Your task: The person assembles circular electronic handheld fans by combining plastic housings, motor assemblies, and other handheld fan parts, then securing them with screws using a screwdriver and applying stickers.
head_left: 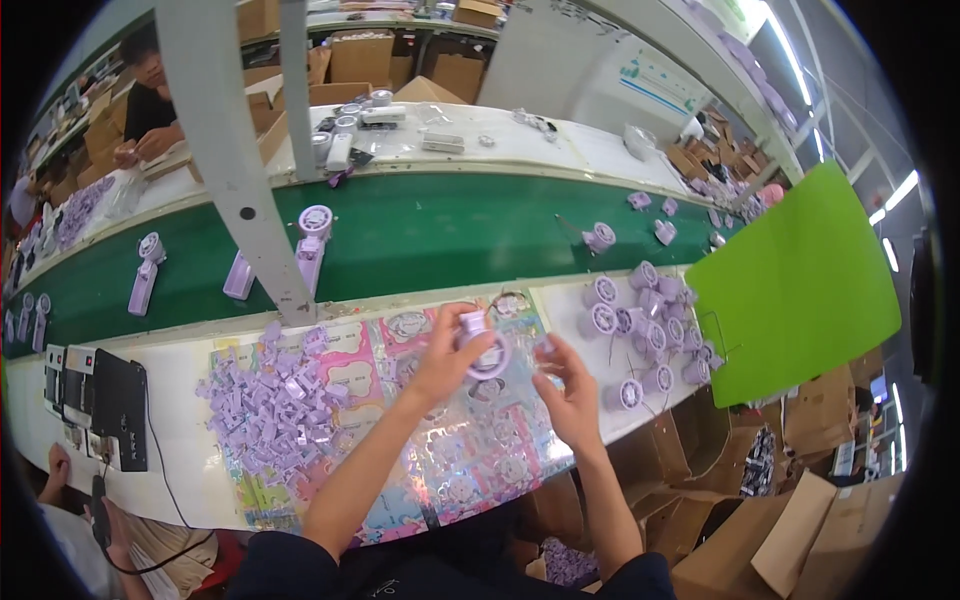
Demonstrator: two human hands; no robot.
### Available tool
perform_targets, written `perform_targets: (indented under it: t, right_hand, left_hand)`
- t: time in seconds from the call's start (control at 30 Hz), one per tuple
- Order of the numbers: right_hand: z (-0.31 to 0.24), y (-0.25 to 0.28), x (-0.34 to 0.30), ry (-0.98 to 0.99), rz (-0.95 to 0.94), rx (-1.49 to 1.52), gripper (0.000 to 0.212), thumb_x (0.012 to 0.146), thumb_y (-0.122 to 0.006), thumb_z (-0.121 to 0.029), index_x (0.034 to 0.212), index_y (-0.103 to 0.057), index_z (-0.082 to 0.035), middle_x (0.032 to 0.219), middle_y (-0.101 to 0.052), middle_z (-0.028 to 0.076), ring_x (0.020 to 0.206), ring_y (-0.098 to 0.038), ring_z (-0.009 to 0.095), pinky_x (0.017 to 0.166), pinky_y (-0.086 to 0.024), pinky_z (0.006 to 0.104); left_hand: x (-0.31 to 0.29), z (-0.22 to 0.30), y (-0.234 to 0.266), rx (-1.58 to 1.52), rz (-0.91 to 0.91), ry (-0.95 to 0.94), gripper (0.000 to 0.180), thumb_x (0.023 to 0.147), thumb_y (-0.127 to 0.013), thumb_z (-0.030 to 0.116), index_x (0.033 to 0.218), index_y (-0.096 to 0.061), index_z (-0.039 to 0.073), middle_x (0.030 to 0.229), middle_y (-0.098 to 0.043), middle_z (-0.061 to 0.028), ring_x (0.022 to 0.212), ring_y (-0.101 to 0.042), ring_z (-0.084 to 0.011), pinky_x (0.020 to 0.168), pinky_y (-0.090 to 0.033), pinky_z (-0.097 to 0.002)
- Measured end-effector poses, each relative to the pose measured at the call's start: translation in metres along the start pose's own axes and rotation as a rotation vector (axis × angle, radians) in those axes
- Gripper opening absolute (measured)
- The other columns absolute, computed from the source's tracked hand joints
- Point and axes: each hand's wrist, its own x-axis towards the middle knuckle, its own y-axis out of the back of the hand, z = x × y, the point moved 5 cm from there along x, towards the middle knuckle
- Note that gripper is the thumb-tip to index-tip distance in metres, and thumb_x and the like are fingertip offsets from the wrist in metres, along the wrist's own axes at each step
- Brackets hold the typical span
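My left hand (pixel 450 358) is closed round a light purple fan housing (pixel 489 358), its round ring turned toward me, above the sheet-covered bench. A short way to its right my right hand (pixel 568 392) is raised with thumb and fingers apart. Something small and pale shows at its fingertips, too blurred to make out. Beneath both hands lies a shiny, colourful printed sheet (pixel 460 455). To the left, small purple plastic parts (pixel 280 400) form a heap on the sheet. On the right of the bench stand several round purple fan heads (pixel 650 335), some with thin wires.
Beyond the bench runs a green conveyor belt (pixel 430 220) carrying handheld fans (pixel 313 245). A white post (pixel 225 150) rises at its near edge. A bright green board (pixel 800 290) borders the right side; cardboard boxes (pixel 740 530) stand below. Another person's hand (pixel 118 530) holds a tool at lower left.
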Motion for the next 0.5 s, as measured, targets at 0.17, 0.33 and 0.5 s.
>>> perform_targets:
  t: [0.17, 0.33, 0.5]
  right_hand:
    - [0.078, -0.008, -0.036, -0.154, -0.017, 0.027, 0.045, 0.092, -0.066, -0.001, 0.136, -0.058, 0.002, 0.11, -0.072, 0.011, 0.089, -0.068, 0.013, 0.08, -0.056, 0.0275]
    - [0.093, -0.016, -0.057, -0.279, 0.04, 0.125, 0.047, 0.093, -0.065, -0.002, 0.139, -0.056, 0.002, 0.103, -0.073, 0.009, 0.082, -0.065, 0.009, 0.072, -0.054, 0.0245]
    - [0.068, -0.01, -0.069, -0.279, 0.06, -0.033, 0.045, 0.091, -0.068, -0.008, 0.134, -0.057, 0.001, 0.075, -0.066, 0.005, 0.061, -0.057, 0.01, 0.058, -0.047, 0.0271]
  left_hand:
    - [-0.069, -0.009, 0.014, -0.005, -0.176, 0.233, 0.033, 0.091, -0.074, 0.004, 0.119, -0.058, 0.004, 0.112, -0.067, -0.0063, 0.103, -0.065, -0.0131, 0.09, -0.053, -0.0285]
    - [-0.113, -0.019, 0.016, 0.147, -0.269, 0.115, 0.049, 0.082, -0.082, 0.006, 0.128, -0.064, 0.003, 0.115, -0.065, -0.0041, 0.107, -0.061, -0.0132, 0.094, -0.05, -0.0284]
    - [-0.116, -0.014, 0.016, 0.167, -0.262, 0.118, 0.052, 0.082, -0.083, 0.008, 0.131, -0.064, 0.004, 0.118, -0.064, -0.0038, 0.105, -0.059, -0.0127, 0.092, -0.047, -0.0268]
